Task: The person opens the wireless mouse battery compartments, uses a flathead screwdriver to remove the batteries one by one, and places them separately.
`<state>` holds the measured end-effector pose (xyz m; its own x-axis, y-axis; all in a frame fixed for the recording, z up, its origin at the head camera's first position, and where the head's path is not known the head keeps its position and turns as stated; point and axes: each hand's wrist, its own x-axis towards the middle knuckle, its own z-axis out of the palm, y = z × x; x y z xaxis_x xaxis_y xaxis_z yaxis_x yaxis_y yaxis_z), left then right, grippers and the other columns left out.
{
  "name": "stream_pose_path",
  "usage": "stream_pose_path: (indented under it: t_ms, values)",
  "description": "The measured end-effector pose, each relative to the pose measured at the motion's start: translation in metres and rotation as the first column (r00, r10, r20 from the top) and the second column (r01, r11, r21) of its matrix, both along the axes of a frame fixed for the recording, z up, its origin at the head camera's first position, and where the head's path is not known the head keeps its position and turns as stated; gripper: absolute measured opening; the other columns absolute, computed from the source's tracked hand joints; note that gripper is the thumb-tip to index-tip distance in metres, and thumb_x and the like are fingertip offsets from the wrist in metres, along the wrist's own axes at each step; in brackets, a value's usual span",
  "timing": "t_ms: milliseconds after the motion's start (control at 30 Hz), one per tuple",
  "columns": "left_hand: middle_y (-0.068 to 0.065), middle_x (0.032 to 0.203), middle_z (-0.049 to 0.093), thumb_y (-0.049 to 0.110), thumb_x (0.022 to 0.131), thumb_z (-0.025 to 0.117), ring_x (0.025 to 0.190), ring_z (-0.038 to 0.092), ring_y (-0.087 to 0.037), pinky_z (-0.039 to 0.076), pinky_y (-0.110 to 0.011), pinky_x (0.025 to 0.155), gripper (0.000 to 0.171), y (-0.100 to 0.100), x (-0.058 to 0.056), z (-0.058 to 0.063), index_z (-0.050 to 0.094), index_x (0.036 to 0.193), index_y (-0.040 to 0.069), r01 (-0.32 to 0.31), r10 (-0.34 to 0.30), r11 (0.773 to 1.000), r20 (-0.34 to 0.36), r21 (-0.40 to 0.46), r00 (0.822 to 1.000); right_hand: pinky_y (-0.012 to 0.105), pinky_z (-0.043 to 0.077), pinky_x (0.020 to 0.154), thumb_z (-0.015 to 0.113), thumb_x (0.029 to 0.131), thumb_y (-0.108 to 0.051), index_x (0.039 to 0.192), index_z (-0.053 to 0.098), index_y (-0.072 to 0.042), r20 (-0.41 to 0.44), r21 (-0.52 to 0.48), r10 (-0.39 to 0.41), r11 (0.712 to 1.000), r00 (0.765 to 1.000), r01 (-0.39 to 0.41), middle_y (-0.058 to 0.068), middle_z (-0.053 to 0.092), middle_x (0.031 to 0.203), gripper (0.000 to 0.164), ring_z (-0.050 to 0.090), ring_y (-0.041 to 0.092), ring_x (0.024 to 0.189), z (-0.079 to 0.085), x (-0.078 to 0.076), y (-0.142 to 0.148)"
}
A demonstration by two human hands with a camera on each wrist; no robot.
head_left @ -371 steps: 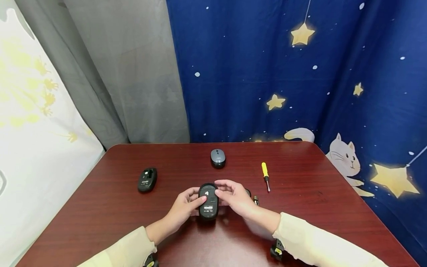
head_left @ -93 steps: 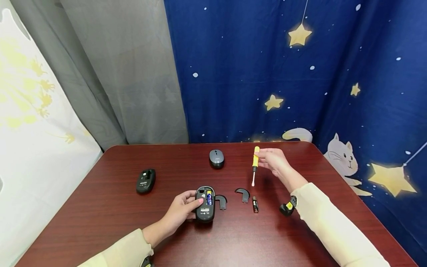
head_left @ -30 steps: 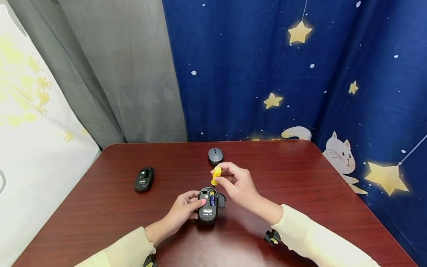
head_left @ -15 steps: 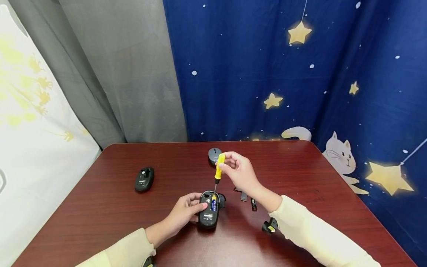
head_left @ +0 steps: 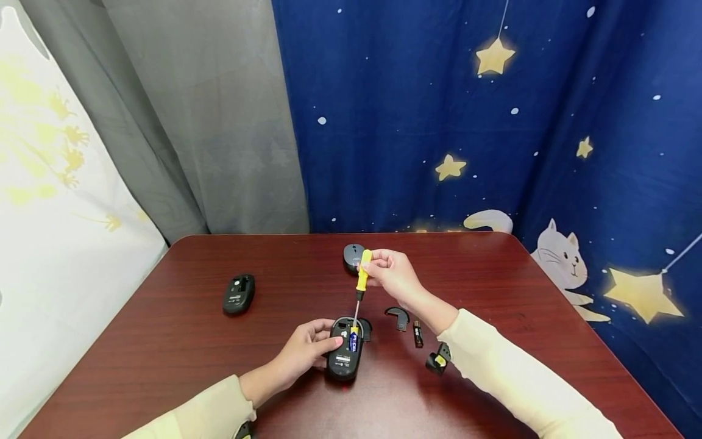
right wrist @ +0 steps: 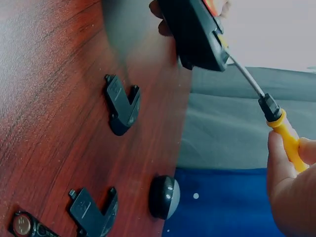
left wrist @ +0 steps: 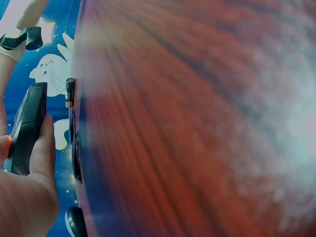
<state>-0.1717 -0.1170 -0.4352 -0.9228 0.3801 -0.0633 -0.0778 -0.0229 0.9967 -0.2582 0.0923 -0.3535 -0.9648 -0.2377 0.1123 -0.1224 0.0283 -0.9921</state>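
Observation:
My left hand (head_left: 304, 349) grips a black computer mouse (head_left: 341, 361) by its side, underside up and raised off the table. Its battery compartment is uncovered, with a blue and yellow battery (head_left: 353, 341) inside. In my right hand (head_left: 399, 277) is a screwdriver (head_left: 364, 271), pinched by its yellow handle. The metal shaft slants down to the battery's far end. In the right wrist view the screwdriver (right wrist: 288, 143) meets the edge of the mouse (right wrist: 195, 34), whose body hides the tip. The left wrist view shows the mouse (left wrist: 29, 128) edge-on between thumb and fingers.
Two black battery covers, a near one (head_left: 367, 329) and a farther one (head_left: 398, 317), lie right of the held mouse. A black battery (head_left: 418, 334) is beside them. A grey mouse (head_left: 352, 257) sits behind the screwdriver; an overturned black mouse (head_left: 238, 294) lies left.
The mouse's cover came off and lies on the table. My right hand picked up the screwdriver and brought it left to the battery. Over the last second, screwdriver and mouse shifted slightly.

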Motion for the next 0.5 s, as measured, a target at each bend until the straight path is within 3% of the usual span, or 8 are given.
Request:
stream_pose_path:
  t_ms: [233,500]
  values:
    - [-0.017,0.102,0.068,0.012,0.092,0.065,0.08,0.069,-0.02,0.058,-0.034,0.065,0.044,0.001,0.0,-0.001,0.049,0.126,-0.012,0.018,-0.018,1.0,-0.007,0.002,1.0,0.044,0.054,0.082,0.06,0.093,0.0,0.108,0.061,0.012,0.118,0.044,-0.032,0.999,0.992,0.027,0.019,0.069,0.096,0.019,0.069,0.02,0.077,-0.005,-0.008,0.001]
    - [-0.018,0.104,0.068,0.009,0.092,0.064,0.078,0.069,-0.02,0.058,-0.033,0.063,0.043,0.002,0.0,-0.001,0.049,0.127,-0.011,0.033,-0.033,0.999,-0.012,-0.002,0.999,0.035,0.057,0.075,0.06,0.092,0.001,0.104,0.062,0.013,0.208,0.044,-0.049,0.998,0.977,0.041,0.025,0.068,0.099,0.017,0.068,0.016,0.074,-0.012,-0.012,0.002]
